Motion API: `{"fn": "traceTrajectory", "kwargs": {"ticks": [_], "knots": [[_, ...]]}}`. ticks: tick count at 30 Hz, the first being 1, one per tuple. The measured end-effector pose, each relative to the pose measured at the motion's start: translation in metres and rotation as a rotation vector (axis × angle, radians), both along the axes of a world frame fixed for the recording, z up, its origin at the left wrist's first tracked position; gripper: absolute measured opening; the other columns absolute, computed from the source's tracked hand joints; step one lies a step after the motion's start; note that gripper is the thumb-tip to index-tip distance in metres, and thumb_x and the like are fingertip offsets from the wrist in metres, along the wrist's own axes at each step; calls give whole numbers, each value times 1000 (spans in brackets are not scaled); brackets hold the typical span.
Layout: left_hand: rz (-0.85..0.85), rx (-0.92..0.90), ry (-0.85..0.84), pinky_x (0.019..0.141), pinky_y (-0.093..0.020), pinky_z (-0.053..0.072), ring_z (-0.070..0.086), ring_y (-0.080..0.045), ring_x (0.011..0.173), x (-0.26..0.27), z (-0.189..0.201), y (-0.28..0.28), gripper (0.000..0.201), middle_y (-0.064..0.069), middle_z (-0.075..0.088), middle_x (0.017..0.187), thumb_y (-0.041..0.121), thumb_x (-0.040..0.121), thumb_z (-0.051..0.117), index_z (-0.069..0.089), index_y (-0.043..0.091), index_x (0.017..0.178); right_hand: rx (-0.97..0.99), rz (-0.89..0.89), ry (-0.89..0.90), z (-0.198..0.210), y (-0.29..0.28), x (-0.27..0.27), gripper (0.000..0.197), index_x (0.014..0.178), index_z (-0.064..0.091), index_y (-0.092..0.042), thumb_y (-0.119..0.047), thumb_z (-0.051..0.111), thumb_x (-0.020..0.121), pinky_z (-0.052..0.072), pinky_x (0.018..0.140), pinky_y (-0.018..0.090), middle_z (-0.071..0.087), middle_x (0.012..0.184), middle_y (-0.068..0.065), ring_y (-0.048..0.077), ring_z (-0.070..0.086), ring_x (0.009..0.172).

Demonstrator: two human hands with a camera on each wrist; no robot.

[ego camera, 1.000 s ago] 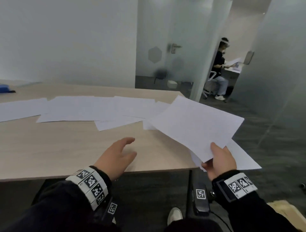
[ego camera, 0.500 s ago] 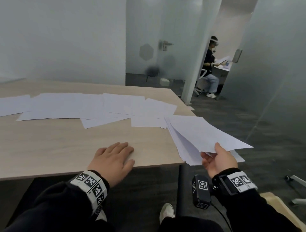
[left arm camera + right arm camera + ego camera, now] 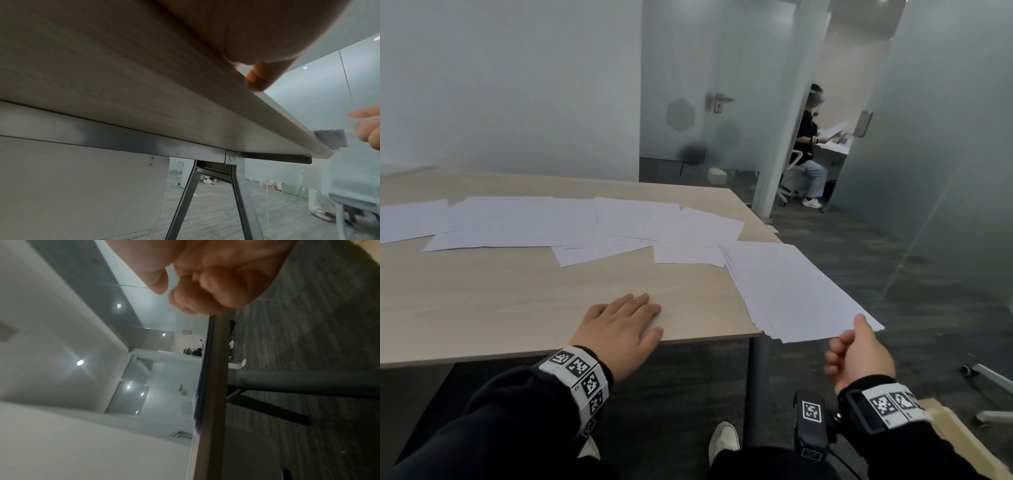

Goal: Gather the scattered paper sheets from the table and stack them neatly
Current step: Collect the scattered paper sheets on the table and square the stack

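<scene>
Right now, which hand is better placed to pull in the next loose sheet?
Left. The left hand lies flat on the table, free, nearer the scattered sheets. The right hand is off the table edge by the stack.

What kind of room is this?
Probably an office: frosted glass walls and a glass door, a long wooden table strewn with paper sheets, and another person at a desk beyond.
</scene>
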State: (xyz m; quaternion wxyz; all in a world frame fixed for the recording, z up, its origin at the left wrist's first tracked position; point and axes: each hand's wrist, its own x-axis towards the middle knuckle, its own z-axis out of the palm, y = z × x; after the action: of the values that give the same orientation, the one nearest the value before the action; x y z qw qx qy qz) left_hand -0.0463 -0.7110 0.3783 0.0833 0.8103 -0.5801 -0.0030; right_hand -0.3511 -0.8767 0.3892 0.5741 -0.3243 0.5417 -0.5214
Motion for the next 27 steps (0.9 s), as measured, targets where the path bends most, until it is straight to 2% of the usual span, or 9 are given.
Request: {"fn": "traceTrajectory", "kwargs": {"ticks": [3,6,8,11,14,17,21,24,27], "knots": [[-12,6,12,121,-39,14,11,-7,152,2,0,0,56,17,15,165,60,98,18,24,43,151,-132,96,57,6,7,15,33,68,41,-18,-30,47,98,21,39,19,42,56,5,14,32,37],[-26,3,51,121,-39,14,15,-8,151,7,3,2,56,17,19,163,61,97,25,29,42,150,-270,279,200,21,22,44,28,72,51,-14,-24,50,98,28,42,23,52,57,5,16,38,42],[-37,-25,84,119,-38,19,25,-7,147,11,6,7,52,18,29,159,60,97,33,37,41,145,-343,389,268,34,31,68,26,75,56,-11,-22,52,98,32,43,25,56,58,6,16,43,45],[-27,-95,188,112,-34,32,43,-5,133,22,14,20,43,20,46,146,55,96,43,49,39,135,-457,538,339,55,41,108,26,76,61,-9,-21,53,98,34,46,27,61,60,7,18,48,49],[47,-247,502,100,-28,41,54,-3,117,40,29,30,28,19,58,126,47,94,56,60,40,121,-565,664,377,75,43,151,25,79,65,-9,-21,54,98,38,50,24,66,64,7,20,53,54],[110,-433,802,89,-26,44,62,0,103,60,48,29,14,17,69,107,37,94,61,69,35,106,-510,735,290,86,35,195,21,82,67,-13,-24,56,96,39,56,24,70,71,5,18,60,60],[193,-577,1197,86,-35,48,70,-10,101,89,71,17,17,9,76,103,32,97,59,72,25,103,-243,689,116,81,6,249,20,84,66,-21,-33,54,94,36,66,32,75,78,-3,13,67,70],[287,-689,1343,84,-36,47,71,-16,102,117,71,1,17,4,77,102,29,96,58,71,21,102,-192,640,136,66,-16,279,19,84,65,-23,-33,53,94,37,73,35,76,81,-6,11,67,72],[430,-837,1523,79,-35,47,73,-18,98,145,63,-21,13,1,77,98,25,94,60,69,18,100,-195,592,163,52,-35,302,18,87,64,-19,-29,51,96,38,68,31,75,83,-4,10,67,70]]}}
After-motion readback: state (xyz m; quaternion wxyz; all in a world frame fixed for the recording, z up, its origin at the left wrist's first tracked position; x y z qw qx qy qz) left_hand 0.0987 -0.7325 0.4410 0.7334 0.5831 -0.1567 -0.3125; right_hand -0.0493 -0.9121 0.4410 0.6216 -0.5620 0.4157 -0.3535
